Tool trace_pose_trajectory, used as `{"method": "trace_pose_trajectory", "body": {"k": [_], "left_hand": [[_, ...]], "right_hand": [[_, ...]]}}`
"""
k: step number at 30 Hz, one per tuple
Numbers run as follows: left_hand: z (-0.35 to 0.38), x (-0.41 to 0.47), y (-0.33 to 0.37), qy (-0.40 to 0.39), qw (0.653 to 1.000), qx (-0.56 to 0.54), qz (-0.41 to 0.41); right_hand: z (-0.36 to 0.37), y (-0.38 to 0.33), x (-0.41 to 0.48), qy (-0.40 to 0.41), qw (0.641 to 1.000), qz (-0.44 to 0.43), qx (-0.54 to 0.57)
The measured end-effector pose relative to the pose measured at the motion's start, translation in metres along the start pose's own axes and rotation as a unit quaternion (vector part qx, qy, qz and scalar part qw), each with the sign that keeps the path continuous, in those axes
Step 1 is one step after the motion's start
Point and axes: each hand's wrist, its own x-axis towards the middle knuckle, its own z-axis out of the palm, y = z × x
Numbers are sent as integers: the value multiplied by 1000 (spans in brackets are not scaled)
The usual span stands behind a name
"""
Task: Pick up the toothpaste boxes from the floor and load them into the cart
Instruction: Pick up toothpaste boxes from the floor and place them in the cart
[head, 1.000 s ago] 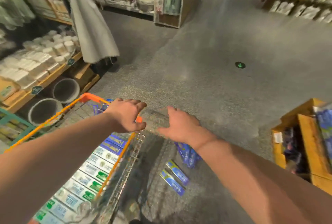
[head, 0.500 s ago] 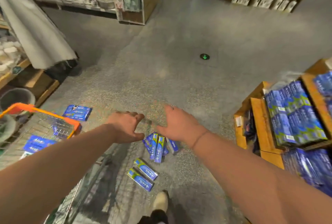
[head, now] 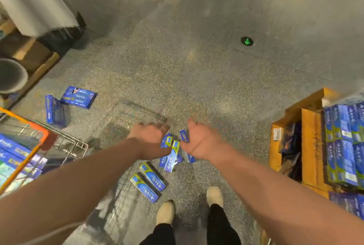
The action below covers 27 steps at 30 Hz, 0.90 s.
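Observation:
Several blue toothpaste boxes lie on the speckled grey floor. A small heap [head: 171, 151] sits directly under my two hands, and two boxes [head: 149, 181] lie side by side just in front of my shoes. Two larger blue packs [head: 78, 97] rest further left, near the cart. My left hand [head: 150, 138] and my right hand [head: 199, 140] hover above the heap, fingers spread, holding nothing. The orange-rimmed wire cart [head: 44, 136] stands at the left edge with boxes stacked inside.
A wooden crate [head: 311, 146] with blue packs stands on the right. A low wooden shelf with grey buckets [head: 11, 75] and a hanging grey cloth [head: 37, 2] line the left. A green arrow marker [head: 247, 41] is on the floor ahead. My shoes [head: 166, 212] are below.
The view has swung right and down, from the cart to the floor. Both hands left the cart's rim and moved over the heap of boxes.

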Motion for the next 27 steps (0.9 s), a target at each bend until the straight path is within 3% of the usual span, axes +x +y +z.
{"method": "trace_pose_trajectory", "body": {"k": [6,12,21,27], "left_hand": [[72,48,-6,-20,994,-73,-84],[194,101,-3,-42,978,-116,-166],[411,225,-8,-29,960,-166,-224],[512,291,-20,-20,947,-191,-256]], "right_hand": [[65,25,93,-54,996,-59,-49],[159,58,180,-89,982,-131,-101],[326,88,329,-94,959,-203,-173],[420,100,404,-90,939,-226,-244]]}}
